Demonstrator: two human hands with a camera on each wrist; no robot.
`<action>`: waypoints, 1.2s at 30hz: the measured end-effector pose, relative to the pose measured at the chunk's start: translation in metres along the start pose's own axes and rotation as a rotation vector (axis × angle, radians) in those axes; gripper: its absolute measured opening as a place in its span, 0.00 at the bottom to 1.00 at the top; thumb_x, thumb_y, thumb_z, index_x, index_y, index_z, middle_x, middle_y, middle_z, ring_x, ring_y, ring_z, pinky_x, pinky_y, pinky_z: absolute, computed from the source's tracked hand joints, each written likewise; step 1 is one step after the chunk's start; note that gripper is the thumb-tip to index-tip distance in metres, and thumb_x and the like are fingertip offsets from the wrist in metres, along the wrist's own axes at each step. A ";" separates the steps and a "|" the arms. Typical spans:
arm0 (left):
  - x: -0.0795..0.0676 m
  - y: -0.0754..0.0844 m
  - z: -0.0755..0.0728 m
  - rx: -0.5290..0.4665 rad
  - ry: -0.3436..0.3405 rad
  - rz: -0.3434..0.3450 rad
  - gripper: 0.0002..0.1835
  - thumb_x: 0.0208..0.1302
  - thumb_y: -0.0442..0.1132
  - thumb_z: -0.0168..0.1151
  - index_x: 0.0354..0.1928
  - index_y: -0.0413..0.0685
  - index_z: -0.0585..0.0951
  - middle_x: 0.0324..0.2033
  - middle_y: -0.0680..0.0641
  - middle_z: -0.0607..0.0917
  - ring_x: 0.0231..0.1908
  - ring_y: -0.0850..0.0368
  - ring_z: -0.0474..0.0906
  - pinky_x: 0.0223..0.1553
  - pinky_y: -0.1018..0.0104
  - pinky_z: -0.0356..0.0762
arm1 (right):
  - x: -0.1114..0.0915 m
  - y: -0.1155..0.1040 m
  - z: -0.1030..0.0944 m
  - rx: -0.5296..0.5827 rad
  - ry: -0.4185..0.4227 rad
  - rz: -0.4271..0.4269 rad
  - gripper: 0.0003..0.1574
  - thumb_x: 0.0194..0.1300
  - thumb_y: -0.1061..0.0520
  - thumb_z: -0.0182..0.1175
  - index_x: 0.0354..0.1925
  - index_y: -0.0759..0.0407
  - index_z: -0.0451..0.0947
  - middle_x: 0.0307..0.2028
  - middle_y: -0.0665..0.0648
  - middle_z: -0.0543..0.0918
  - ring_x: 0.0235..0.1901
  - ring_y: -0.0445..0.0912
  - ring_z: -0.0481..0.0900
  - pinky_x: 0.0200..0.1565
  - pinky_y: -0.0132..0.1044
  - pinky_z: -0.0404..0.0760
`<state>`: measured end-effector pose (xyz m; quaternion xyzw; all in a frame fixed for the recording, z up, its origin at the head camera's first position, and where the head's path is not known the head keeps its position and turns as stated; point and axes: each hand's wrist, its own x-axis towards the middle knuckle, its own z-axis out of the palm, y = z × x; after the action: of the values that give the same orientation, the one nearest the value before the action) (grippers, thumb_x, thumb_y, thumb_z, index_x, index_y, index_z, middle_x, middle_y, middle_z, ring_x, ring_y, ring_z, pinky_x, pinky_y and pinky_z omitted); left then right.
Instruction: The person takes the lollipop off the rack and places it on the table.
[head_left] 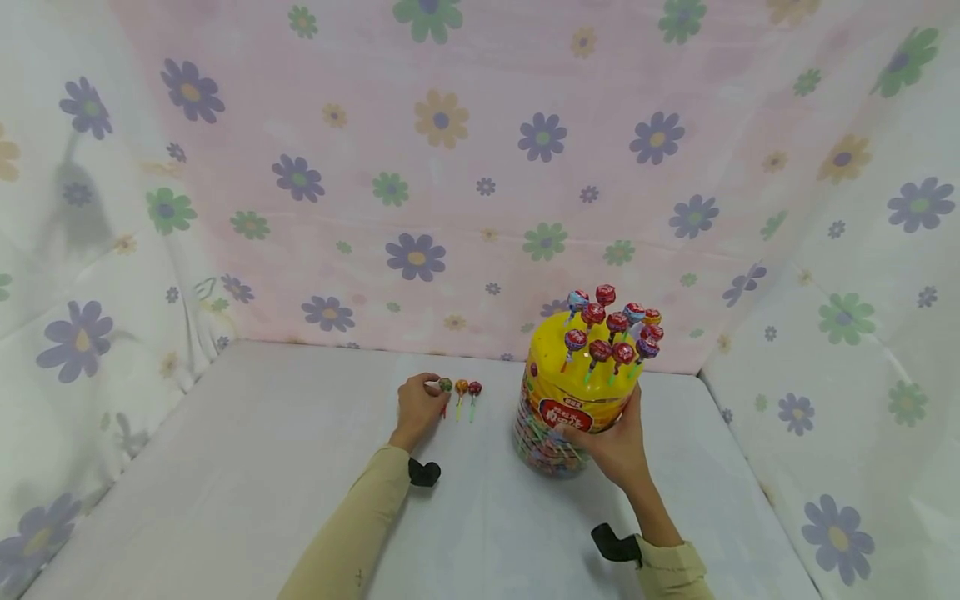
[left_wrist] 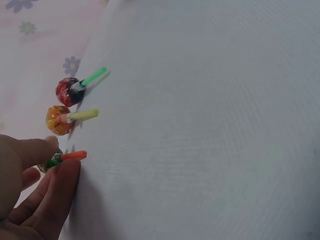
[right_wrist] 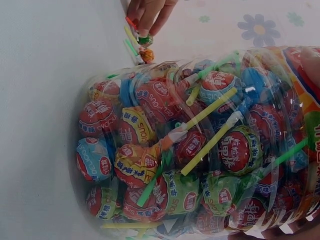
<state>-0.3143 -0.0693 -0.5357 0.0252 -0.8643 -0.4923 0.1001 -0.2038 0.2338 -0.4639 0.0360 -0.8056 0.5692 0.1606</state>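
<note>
Between thumb and fingers, my left hand [head_left: 418,410] pinches a green-wrapped lollipop [head_left: 446,384] with an orange-red stick [left_wrist: 75,155] at the table. Just right of it lie an orange lollipop [head_left: 461,387] with a yellow stick and a dark red lollipop [head_left: 475,388] with a green stick, side by side. My right hand [head_left: 624,446] grips a large clear jar [right_wrist: 200,145] from its right side, thumb across the front label. Wrapped lollipops fill the jar. Several more lollipops [head_left: 599,350] stick up from its yellow lid [head_left: 551,350].
A white cloth covers the table [head_left: 247,475]. Behind it hangs a pink flowered curtain [head_left: 345,275], with white flowered side walls [head_left: 847,367]. Black wrist mounts [head_left: 617,546] sit at both sleeves.
</note>
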 end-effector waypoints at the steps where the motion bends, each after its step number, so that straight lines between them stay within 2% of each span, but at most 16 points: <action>1: 0.000 0.000 -0.001 -0.006 0.001 -0.001 0.17 0.58 0.31 0.72 0.49 0.33 0.84 0.31 0.39 0.88 0.32 0.49 0.85 0.37 0.54 0.85 | 0.000 0.001 0.000 -0.001 0.001 -0.005 0.68 0.53 0.58 0.80 0.76 0.41 0.44 0.64 0.48 0.70 0.64 0.43 0.73 0.67 0.44 0.74; 7: -0.002 -0.001 -0.008 -0.105 0.012 0.019 0.20 0.58 0.31 0.72 0.51 0.29 0.82 0.33 0.36 0.89 0.26 0.51 0.87 0.30 0.61 0.86 | 0.001 0.002 0.000 0.014 0.003 -0.029 0.67 0.52 0.59 0.80 0.75 0.42 0.46 0.63 0.48 0.71 0.63 0.41 0.73 0.63 0.30 0.74; 10: -0.003 0.004 -0.011 -0.162 0.000 0.044 0.19 0.60 0.30 0.71 0.52 0.28 0.82 0.34 0.35 0.88 0.26 0.51 0.87 0.26 0.66 0.85 | 0.001 0.000 0.001 0.022 0.000 -0.039 0.67 0.52 0.62 0.79 0.75 0.43 0.46 0.63 0.48 0.71 0.62 0.39 0.74 0.62 0.26 0.74; 14: -0.007 0.018 -0.016 -0.266 -0.069 0.101 0.15 0.63 0.29 0.68 0.51 0.29 0.83 0.36 0.34 0.87 0.32 0.41 0.88 0.27 0.67 0.86 | 0.001 -0.003 0.001 0.014 -0.004 -0.029 0.67 0.52 0.64 0.79 0.76 0.46 0.45 0.64 0.51 0.71 0.61 0.35 0.73 0.61 0.25 0.74; 17: -0.012 0.037 -0.020 -0.315 -0.134 0.185 0.14 0.66 0.30 0.66 0.52 0.31 0.83 0.38 0.35 0.87 0.35 0.37 0.88 0.31 0.65 0.87 | 0.001 -0.005 0.000 0.010 -0.009 -0.016 0.68 0.52 0.67 0.78 0.76 0.51 0.44 0.65 0.55 0.70 0.60 0.34 0.73 0.60 0.23 0.73; 19: -0.016 0.054 -0.022 -0.313 -0.165 0.251 0.14 0.67 0.32 0.66 0.52 0.34 0.83 0.38 0.37 0.87 0.35 0.39 0.88 0.32 0.67 0.86 | 0.001 -0.006 0.000 0.009 -0.009 -0.013 0.68 0.52 0.67 0.78 0.76 0.52 0.44 0.65 0.57 0.70 0.60 0.34 0.72 0.60 0.23 0.72; 21: -0.019 0.071 -0.024 -0.315 -0.194 0.314 0.14 0.68 0.32 0.65 0.53 0.35 0.83 0.39 0.38 0.88 0.36 0.42 0.88 0.33 0.69 0.85 | 0.002 -0.006 0.000 0.000 -0.009 -0.005 0.68 0.52 0.66 0.78 0.76 0.51 0.44 0.65 0.55 0.70 0.60 0.34 0.72 0.60 0.22 0.72; 25: -0.028 0.104 -0.025 -0.374 -0.249 0.380 0.13 0.69 0.32 0.65 0.53 0.37 0.84 0.41 0.38 0.87 0.37 0.42 0.87 0.36 0.70 0.86 | 0.001 -0.004 0.000 -0.006 -0.008 0.003 0.68 0.53 0.63 0.79 0.76 0.44 0.44 0.64 0.50 0.70 0.61 0.36 0.73 0.61 0.24 0.73; 28: -0.037 0.127 -0.027 -0.413 -0.265 0.433 0.13 0.69 0.32 0.66 0.53 0.37 0.84 0.43 0.38 0.88 0.41 0.41 0.87 0.41 0.66 0.88 | 0.001 -0.001 -0.001 0.005 -0.009 -0.016 0.67 0.53 0.61 0.79 0.76 0.43 0.45 0.64 0.48 0.70 0.61 0.38 0.73 0.62 0.26 0.73; 31: -0.047 0.149 -0.029 -0.412 -0.261 0.491 0.13 0.69 0.34 0.66 0.54 0.39 0.84 0.44 0.39 0.88 0.44 0.45 0.87 0.44 0.63 0.88 | 0.001 0.001 -0.001 0.017 -0.006 -0.040 0.67 0.53 0.60 0.79 0.76 0.44 0.45 0.63 0.48 0.71 0.62 0.39 0.73 0.62 0.26 0.73; 36: -0.062 0.176 -0.030 -0.422 -0.278 0.560 0.14 0.69 0.32 0.65 0.55 0.39 0.83 0.45 0.41 0.88 0.46 0.48 0.86 0.47 0.65 0.87 | 0.000 0.002 0.000 0.027 -0.001 -0.044 0.67 0.53 0.61 0.79 0.76 0.44 0.46 0.64 0.49 0.71 0.62 0.40 0.73 0.62 0.25 0.72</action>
<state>-0.2384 0.0044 -0.3789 -0.3001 -0.7226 -0.6119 0.1156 -0.2046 0.2348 -0.4657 0.0561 -0.7969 0.5764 0.1721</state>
